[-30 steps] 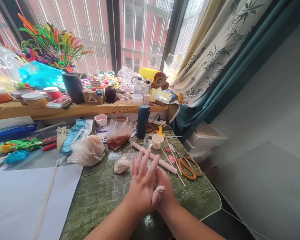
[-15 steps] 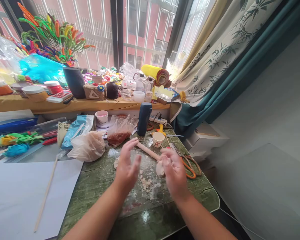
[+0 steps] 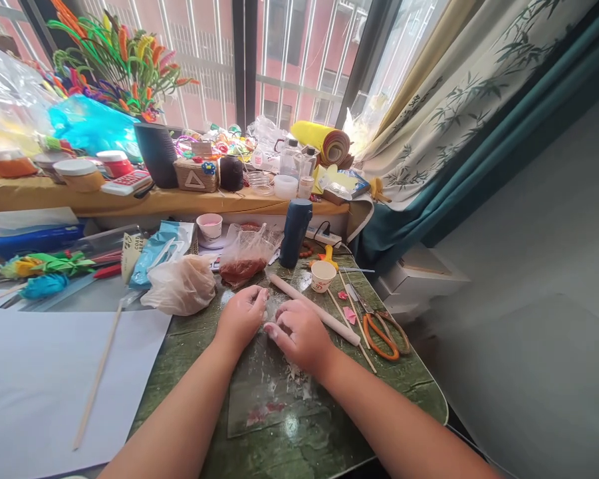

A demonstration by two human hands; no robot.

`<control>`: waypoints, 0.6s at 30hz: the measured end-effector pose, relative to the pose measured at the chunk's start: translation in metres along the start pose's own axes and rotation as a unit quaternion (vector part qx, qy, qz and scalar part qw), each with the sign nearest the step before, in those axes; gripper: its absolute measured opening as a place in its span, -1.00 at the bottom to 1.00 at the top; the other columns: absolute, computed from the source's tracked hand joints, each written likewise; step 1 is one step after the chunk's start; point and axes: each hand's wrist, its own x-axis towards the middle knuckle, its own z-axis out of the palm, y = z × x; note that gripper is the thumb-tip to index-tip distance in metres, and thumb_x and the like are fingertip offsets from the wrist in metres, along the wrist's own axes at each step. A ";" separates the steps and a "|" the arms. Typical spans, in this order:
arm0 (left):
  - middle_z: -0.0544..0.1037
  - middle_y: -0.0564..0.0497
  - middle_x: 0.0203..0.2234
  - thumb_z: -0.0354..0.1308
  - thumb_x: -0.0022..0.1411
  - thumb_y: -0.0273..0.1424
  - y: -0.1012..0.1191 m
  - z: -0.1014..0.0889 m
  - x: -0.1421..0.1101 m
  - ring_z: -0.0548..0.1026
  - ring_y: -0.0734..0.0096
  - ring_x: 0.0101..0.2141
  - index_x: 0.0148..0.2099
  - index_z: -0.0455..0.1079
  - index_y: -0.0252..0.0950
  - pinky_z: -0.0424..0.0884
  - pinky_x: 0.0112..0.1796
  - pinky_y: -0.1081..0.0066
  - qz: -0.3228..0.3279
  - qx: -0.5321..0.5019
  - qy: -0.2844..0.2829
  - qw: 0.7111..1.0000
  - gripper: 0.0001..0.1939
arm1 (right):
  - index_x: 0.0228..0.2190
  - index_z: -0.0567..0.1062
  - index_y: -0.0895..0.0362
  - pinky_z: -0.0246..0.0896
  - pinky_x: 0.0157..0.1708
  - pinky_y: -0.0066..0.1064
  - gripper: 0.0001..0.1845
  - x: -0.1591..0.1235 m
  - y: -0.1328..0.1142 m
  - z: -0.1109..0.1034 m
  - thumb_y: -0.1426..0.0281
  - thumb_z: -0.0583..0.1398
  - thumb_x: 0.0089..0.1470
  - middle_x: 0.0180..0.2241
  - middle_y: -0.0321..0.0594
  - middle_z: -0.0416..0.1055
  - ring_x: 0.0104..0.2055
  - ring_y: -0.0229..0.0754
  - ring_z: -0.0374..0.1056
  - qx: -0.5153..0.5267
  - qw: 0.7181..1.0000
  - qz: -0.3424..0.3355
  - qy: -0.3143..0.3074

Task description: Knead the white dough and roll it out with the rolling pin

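My left hand (image 3: pixel 242 316) is closed above a clear plastic sheet (image 3: pixel 244 426), its whitish fingertips pressed together. Beside it, my right hand (image 3: pixel 302 334) has its fingers curled inward, thumb pointing at the left hand. Both hands face each other with a small gap between them. Whatever sits in the fingers is hidden; the pale lump of dough does not show. Dry pale crumbs (image 3: pixel 296 378) lie on the sheet under my right wrist. A pale rolling pin (image 3: pixel 319 311) rests diagonally just beyond my right hand.
A paper cup (image 3: pixel 323 276), orange-handled scissors (image 3: pixel 383 336) and thin sticks lie to the right. Beyond my hands stand a dark blue bottle (image 3: pixel 296 233), a bag of brown material (image 3: pixel 244 266) and a crumpled plastic bag (image 3: pixel 179 286). White paper (image 3: pixel 54 379) covers the left side.
My right hand, earlier holding a pale lump of dough by the rolling pin, has moved left toward my left hand. My left hand has lowered and closed. The rolling pin now shows in full.
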 end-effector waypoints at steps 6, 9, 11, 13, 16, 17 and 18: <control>0.55 0.07 -0.47 -0.07 0.38 -0.19 -0.001 0.001 0.003 0.46 0.28 -0.37 -0.38 0.44 -0.21 0.25 -0.34 0.37 0.001 0.016 0.013 1.000 -0.62 | 0.22 0.39 0.09 0.13 0.26 0.01 -0.42 -0.007 0.008 -0.002 0.25 0.24 0.20 0.16 0.02 0.45 0.22 0.14 0.31 -0.033 0.995 -0.020 -0.096; 0.52 0.08 -0.52 -0.07 0.38 -0.19 -0.003 0.002 0.005 0.43 0.30 -0.41 -0.43 0.38 -0.21 0.20 -0.38 0.38 0.006 0.036 0.003 0.999 -0.62 | 0.22 0.38 0.17 0.16 0.25 0.01 -0.42 -0.012 0.012 0.000 0.21 0.20 0.24 0.17 0.10 0.42 0.21 0.15 0.32 -0.062 0.987 -0.020 -0.144; 0.49 0.08 -0.56 -0.05 0.37 -0.19 -0.004 0.003 0.006 0.40 0.31 -0.45 -0.46 0.34 -0.21 0.16 -0.41 0.37 0.007 0.042 -0.004 0.999 -0.61 | 0.17 0.44 0.18 0.20 0.23 -0.01 -0.48 -0.018 0.011 -0.002 0.19 0.19 0.26 0.14 0.10 0.45 0.18 0.15 0.35 -0.072 0.984 -0.027 -0.160; 0.45 0.09 -0.61 -0.04 0.36 -0.20 -0.004 0.003 0.006 0.37 0.32 -0.48 -0.50 0.30 -0.21 0.12 -0.43 0.37 0.004 0.047 -0.005 0.999 -0.61 | 0.14 0.47 0.15 0.24 0.20 -0.02 -0.50 -0.026 0.009 -0.005 0.18 0.20 0.26 0.11 0.08 0.46 0.15 0.14 0.37 -0.082 0.982 -0.034 -0.168; 0.40 0.10 -0.64 -0.02 0.35 -0.22 -0.003 0.003 0.006 0.32 0.34 -0.52 -0.53 0.23 -0.21 0.07 -0.44 0.36 0.002 0.056 -0.001 0.998 -0.61 | 0.15 0.46 0.09 0.26 0.18 -0.02 -0.50 -0.040 0.006 -0.012 0.20 0.22 0.24 0.11 0.05 0.47 0.14 0.14 0.38 -0.086 0.981 -0.039 -0.168; 0.39 0.10 -0.64 -0.02 0.35 -0.22 -0.003 0.003 0.006 0.31 0.34 -0.52 -0.54 0.21 -0.21 0.05 -0.44 0.36 0.002 0.059 -0.001 0.998 -0.61 | 0.15 0.46 0.08 0.26 0.18 -0.02 -0.50 -0.044 0.005 -0.014 0.21 0.23 0.23 0.12 0.04 0.47 0.14 0.13 0.38 -0.085 0.981 -0.041 -0.167; 0.39 0.10 -0.65 -0.02 0.35 -0.22 -0.003 0.002 0.005 0.30 0.35 -0.52 -0.54 0.20 -0.21 0.04 -0.44 0.36 0.002 0.061 -0.001 0.998 -0.61 | 0.15 0.47 0.06 0.26 0.18 -0.02 -0.51 -0.048 0.005 -0.016 0.22 0.24 0.22 0.12 0.03 0.47 0.14 0.13 0.39 -0.083 0.982 -0.041 -0.167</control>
